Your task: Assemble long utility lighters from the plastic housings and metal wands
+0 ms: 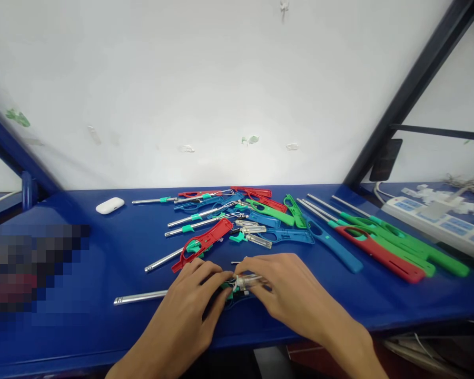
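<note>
My left hand (199, 297) is closed around a half-assembled gas lighter, whose metal tube (140, 298) points out to the left. Between the thumb and fingers of my right hand (286, 284) is a small clear fuel tank (248, 281), which meets the lighter's green and dark inner parts. My fingers cover much of the lighter's body. Just beyond my left hand lies a red handle half (213, 235) on another metal tube (164, 260). Farther back are loose clear tanks (259, 241) and a blue handle half (294, 235).
Closed lighters, red (383, 258) and green (446, 260), lie on the right of the blue table (82, 263). Beside them is a white power strip (438, 221). A white earbud case (110, 206) lies at the back left. A white wall (221, 95) rises behind.
</note>
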The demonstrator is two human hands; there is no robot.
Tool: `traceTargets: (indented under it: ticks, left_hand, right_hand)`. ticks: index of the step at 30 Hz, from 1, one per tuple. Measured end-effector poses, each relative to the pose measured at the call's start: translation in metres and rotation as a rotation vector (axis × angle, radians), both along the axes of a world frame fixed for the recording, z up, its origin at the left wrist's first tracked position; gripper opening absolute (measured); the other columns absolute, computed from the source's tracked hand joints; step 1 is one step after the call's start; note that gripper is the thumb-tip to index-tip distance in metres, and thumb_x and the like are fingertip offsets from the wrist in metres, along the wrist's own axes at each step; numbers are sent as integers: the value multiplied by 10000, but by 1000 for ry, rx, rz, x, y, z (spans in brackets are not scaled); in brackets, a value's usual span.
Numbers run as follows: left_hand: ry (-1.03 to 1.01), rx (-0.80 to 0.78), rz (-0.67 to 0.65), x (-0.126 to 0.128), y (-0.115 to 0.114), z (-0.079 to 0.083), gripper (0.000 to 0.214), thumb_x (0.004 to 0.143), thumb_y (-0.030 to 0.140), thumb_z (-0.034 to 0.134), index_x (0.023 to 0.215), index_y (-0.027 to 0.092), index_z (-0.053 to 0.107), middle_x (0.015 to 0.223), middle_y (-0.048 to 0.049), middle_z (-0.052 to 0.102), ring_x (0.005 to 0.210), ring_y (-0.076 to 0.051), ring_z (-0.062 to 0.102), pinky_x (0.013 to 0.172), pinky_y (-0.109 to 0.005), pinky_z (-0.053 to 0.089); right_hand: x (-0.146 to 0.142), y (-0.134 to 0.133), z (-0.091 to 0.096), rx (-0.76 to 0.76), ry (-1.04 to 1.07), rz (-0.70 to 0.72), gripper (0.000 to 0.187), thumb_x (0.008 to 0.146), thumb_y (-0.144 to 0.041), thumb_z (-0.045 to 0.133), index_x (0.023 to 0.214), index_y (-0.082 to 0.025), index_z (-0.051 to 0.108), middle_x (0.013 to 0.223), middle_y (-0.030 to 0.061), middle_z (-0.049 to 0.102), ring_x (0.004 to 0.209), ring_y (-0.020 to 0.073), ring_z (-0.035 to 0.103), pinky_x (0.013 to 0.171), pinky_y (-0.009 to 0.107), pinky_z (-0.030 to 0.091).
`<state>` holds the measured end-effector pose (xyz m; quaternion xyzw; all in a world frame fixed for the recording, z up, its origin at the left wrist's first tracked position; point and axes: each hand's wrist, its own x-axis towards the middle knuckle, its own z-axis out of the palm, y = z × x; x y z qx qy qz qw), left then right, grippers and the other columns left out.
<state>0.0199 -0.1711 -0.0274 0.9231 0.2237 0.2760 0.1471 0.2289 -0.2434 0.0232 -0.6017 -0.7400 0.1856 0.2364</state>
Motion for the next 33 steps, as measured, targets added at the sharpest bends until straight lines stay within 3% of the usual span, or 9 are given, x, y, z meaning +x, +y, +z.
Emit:
traceTargets:
  ticks: [6,12,18,21,24,29,33]
  left_hand:
    - [-40,-95,44,-1,3,-1,255,1041,171,610,1246,299,690,1080,8,718,982,-188,685,888,-341,575]
    - [-51,-92,68,-2,3,-1,264,1028,204,636,1270,286,703,1037,3,727,956,-184,696,877,-314,589]
    - [-38,-69,72,-1,2,0,258,1033,202,632,1272,276,692,1019,-9,738,958,-203,690,882,-339,597]
    - [-33,-51,57,0,4,-3,182,1056,199,594,1177,265,712,1003,-6,735,938,-196,692,869,-328,590]
    - [-27,-38,43,1,6,-7,234,1097,177,503,1135,269,714,1005,3,727,907,-173,703,834,-301,581]
    - [-5,-10,56,-1,7,-10,261,1114,175,461,1171,281,693,1028,8,726,907,-167,719,810,-291,585]
    - [17,64,66,-2,5,-10,301,1127,182,402,1185,270,684,1050,-15,736,902,-184,722,798,-308,597]
  right_hand:
    - [6,7,-10,49,6,-29,234,1048,-171,543,995,-266,750,876,-39,771,723,151,649,682,273,379]
    - [6,6,-8,71,60,-14,225,1041,-178,557,1035,-266,764,926,-33,787,756,150,673,695,262,412]
    - [4,3,-4,107,115,-47,220,1024,-159,561,992,-267,750,858,-61,756,695,134,612,659,255,395]
    - [4,3,-4,71,126,-50,223,1031,-173,563,982,-275,755,890,-64,770,740,137,645,688,255,407]
    - [4,4,-3,18,130,-32,233,1050,-201,556,966,-283,758,914,-68,780,769,138,668,701,253,413]
    - [9,2,-2,-31,135,-44,188,1058,-385,599,968,-299,740,934,-68,776,831,165,677,750,274,438]
    - [14,-3,0,-61,72,-114,294,1073,-527,529,974,-301,689,968,-45,760,904,214,655,823,339,430]
